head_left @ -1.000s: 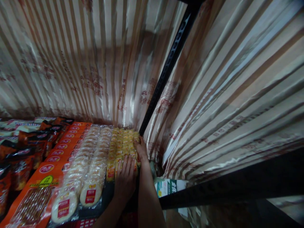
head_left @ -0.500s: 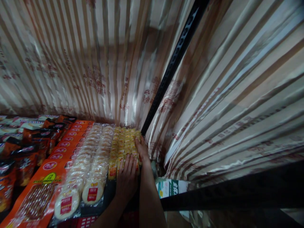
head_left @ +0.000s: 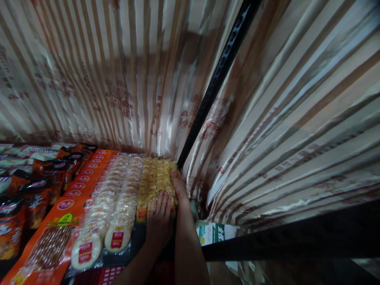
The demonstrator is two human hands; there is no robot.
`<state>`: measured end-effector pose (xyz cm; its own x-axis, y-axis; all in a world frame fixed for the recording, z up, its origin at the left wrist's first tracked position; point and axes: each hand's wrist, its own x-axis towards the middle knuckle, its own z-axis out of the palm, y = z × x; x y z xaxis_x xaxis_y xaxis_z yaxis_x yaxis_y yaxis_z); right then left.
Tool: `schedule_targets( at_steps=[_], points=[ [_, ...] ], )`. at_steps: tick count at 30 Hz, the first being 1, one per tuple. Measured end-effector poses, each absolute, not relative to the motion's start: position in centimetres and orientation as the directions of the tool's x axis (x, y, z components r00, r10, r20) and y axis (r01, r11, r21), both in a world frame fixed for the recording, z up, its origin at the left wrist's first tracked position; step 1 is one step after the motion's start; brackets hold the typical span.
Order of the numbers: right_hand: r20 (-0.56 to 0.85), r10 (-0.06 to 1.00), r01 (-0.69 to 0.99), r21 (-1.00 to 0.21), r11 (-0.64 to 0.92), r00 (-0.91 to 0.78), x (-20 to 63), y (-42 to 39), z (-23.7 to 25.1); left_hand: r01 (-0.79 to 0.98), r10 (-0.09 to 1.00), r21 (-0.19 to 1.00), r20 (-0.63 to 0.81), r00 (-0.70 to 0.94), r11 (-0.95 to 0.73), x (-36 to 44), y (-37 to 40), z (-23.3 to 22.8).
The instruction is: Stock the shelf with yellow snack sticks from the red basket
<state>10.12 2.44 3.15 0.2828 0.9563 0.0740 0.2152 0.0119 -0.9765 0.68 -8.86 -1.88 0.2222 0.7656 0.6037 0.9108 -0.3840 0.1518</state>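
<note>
Under both hands (head_left: 166, 211): yellow pkts (head_left: 154, 180).

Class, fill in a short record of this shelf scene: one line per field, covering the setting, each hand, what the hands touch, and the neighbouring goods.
Setting: shelf backed by a shiny striped beige curtain, with a black perforated metal upright
Left hand: laid flat, fingers spread on the front of the row of yellow snack packets
Right hand: pressed against that row's right side, by the upright
Neighbours: clear packs of round pale rice crackers; orange flat packets
Below right: white-and-green carton
</note>
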Motion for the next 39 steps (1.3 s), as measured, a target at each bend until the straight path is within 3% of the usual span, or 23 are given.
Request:
schedule_targets(
  at_steps=[5,12,23,32,39],
  points=[
    [0.076,0.954,0.229,-0.973,0.008,0.289,10.0,2.1,3.3,0.913,0.750,0.115,0.615,0.244,-0.391,0.4,-8.9,-1.5],
    [0.082,0.941,0.474,-0.876,-0.089,0.329,10.6,2.8,2.0,0.914,0.733,0.088,0.630,0.257,-0.396,0.4,-8.9,-1.2],
    [-0.038,0.929,0.543,-0.802,-0.248,0.369,10.5,4.4,3.5,0.916,0.735,0.072,0.624,0.267,-0.394,0.4,-8.9,-1.3],
    [-0.029,0.939,0.679,-0.683,-0.269,0.343,10.6,4.2,3.4,0.912,0.752,0.104,0.606,0.258,-0.397,0.5,-8.8,-1.3],
    [0.124,0.902,0.719,-0.653,-0.240,0.414,10.1,4.1,3.0,0.909,0.734,0.091,0.625,0.265,-0.407,0.3,-8.9,-1.3]
  ],
)
